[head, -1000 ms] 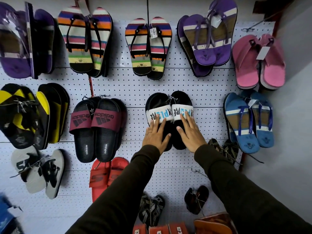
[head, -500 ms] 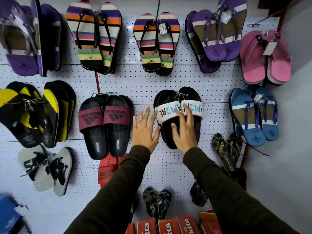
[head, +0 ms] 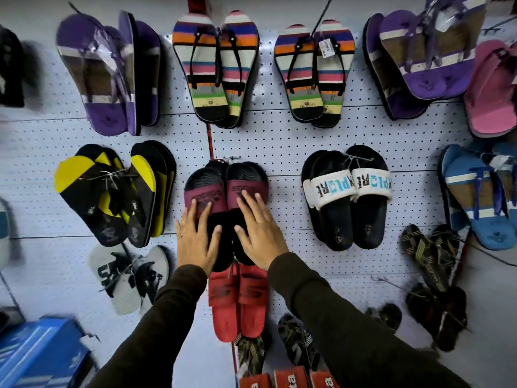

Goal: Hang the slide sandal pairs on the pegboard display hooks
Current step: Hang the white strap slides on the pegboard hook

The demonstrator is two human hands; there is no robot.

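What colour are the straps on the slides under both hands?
Maroon straps on black slides, head view.

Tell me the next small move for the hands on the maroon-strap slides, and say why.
Probably nudge the two slides level and side by side, then let go. Both the left hand and right hand lie flat on the pair, which already hangs from its hook, with the left slide sitting a little lower than the right.
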